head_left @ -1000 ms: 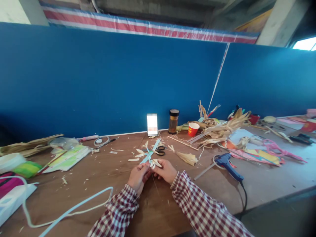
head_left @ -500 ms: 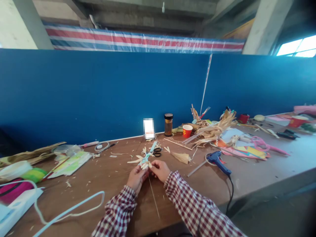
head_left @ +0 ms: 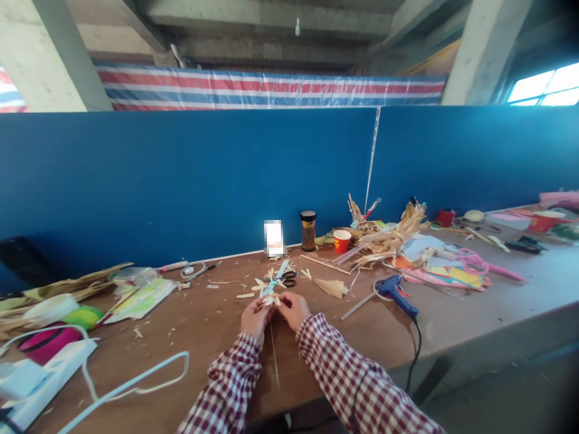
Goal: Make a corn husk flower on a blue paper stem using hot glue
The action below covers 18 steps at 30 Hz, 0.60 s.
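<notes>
left hand (head_left: 254, 317) + right hand (head_left: 294, 309): both pinch husk flower stem (head_left: 272, 289) | scissors (head_left: 288, 278) just behind | glue gun (head_left: 397, 294) right, on bench (head_left: 212, 331)

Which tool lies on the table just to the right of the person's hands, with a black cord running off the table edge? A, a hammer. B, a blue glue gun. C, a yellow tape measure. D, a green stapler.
B: a blue glue gun lies on the table to the right of the right hand, and its black cord drops over the near edge.
</notes>
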Available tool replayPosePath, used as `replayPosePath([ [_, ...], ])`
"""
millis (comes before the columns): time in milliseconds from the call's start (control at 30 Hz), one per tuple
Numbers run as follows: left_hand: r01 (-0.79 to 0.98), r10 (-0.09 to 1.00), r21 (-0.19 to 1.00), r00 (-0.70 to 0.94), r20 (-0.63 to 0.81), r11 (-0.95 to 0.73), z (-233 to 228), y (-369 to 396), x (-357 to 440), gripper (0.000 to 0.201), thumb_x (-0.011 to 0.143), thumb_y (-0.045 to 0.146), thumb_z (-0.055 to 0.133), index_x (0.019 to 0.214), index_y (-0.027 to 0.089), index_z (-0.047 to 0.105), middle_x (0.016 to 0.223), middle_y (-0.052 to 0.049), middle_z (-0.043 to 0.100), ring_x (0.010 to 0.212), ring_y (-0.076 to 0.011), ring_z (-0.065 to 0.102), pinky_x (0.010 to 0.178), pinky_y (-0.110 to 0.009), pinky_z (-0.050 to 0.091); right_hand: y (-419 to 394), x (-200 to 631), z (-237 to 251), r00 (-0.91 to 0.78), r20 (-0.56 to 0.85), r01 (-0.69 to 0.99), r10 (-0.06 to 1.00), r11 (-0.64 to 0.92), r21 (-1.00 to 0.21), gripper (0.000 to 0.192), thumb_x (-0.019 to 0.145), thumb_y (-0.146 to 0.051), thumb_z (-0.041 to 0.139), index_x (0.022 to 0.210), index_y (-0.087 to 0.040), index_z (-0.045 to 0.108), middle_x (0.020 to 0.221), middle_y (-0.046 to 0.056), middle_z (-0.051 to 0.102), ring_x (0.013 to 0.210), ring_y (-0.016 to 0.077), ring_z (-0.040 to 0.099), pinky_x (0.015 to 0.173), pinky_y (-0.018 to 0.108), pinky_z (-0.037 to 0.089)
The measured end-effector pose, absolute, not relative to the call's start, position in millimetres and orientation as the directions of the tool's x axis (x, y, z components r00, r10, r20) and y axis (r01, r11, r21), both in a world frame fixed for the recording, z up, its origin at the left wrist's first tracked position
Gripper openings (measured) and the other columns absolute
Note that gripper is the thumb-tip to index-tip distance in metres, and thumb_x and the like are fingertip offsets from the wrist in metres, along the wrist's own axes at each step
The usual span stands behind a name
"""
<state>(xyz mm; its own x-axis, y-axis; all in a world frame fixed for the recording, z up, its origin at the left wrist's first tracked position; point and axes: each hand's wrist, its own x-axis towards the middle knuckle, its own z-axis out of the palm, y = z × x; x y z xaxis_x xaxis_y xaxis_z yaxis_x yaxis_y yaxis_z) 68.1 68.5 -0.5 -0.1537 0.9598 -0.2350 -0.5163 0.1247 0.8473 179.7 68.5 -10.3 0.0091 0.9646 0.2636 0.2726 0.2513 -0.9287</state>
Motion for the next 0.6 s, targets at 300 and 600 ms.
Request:
replayPosePath([
  [300, -0.48, 0.956, 0.862, -0.139, -0.259, 0.164, -4.3, 74.5, 67.6, 0.021, 0.065, -0.01, 0.063, 0.073, 0.01, 0.061, 0.059, -0.003, 0.067, 0.05, -0.0105, 0.063, 0.055, -0.02, 0.054, 65.1, 181.7, -8.9, 0.021, 0.355, 0.348, 0.935, 0.326, -0.879, 0.015, 0.074, -0.027, 0.054, 0.066, -0.017, 0.062, 0.062, 0.0, 0.057, 0.06, 0.0129, 0.05, 0.058, 0.023, 0.038],
  [600, -0.49, 0.971, 0.865, -0.133, -0.199, 0.11, -5.3, 69.0, 67.7, 0.021, 0.067, -0.005, 0.064, 0.082, 0.011, 0.062, 0.067, -0.005, 0.071, 0.063, -0.0136, 0.068, 0.072, -0.028, 0.056, 72.4, 179.4, -14.6, 0.006, 0.29, 0.239, 0.957, 0.28, -0.93, 0.014, 0.071, -0.025, 0.056, 0.082, -0.016, 0.059, 0.072, 0.003, 0.065, 0.063, 0.0135, 0.058, 0.06, 0.024, 0.046],
])
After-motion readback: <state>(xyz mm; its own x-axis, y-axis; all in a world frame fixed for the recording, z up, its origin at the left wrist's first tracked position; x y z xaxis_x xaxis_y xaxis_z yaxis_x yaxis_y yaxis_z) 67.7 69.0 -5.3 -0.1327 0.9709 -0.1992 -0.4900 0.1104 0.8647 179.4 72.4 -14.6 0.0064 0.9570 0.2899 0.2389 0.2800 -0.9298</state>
